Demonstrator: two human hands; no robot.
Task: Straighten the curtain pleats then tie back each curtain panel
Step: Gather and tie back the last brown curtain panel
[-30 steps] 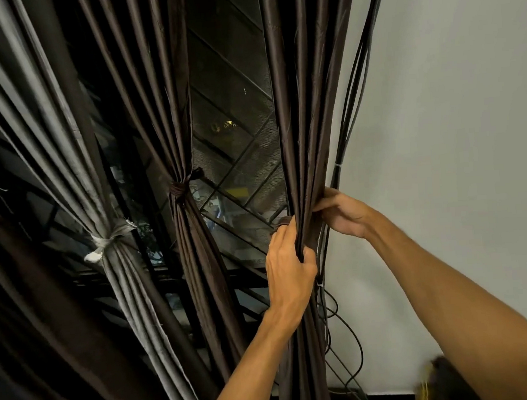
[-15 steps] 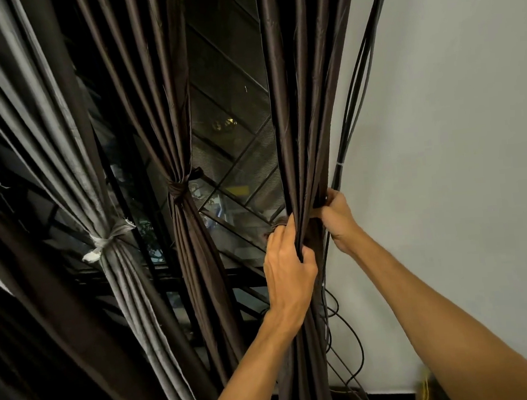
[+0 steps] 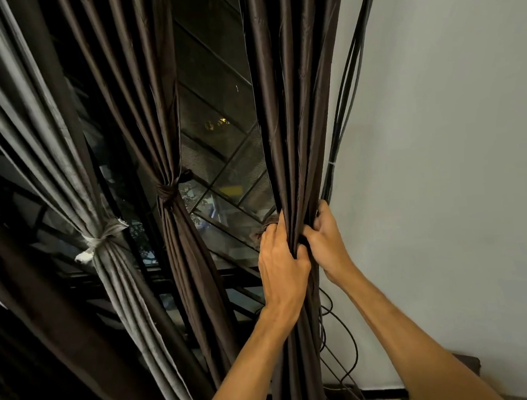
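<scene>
Watching the feed from my desk here: the dark brown curtain panel (image 3: 283,103) I'm working on hangs from 12 o'clock down to 6 o'clock, just right of centre, and it's bunched into a tight column at about 5 o'clock where both hands meet. The left hand (image 3: 281,261) has its fingers curled round the bunch from the 9 o'clock side, and the right hand (image 3: 327,242) clamps it from the 3 o'clock side, thumbs nearly touching at the front. A bit of brownish fabric (image 3: 268,223) pokes out right above the left knuckles, can't tell what it is tbh. A bundle of black cables (image 3: 349,66) runs down just beside the panel at 1 o'clock, against the pale wall (image 3: 454,121). Over at 9 o'clock the middle brown curtain (image 3: 139,83) is already cinched with a brown knot (image 3: 167,191), and further out the grey curtain (image 3: 38,123) is tied with a whitish strip (image 3: 101,239). The metal window grille (image 3: 222,177) shows between the panels.
</scene>
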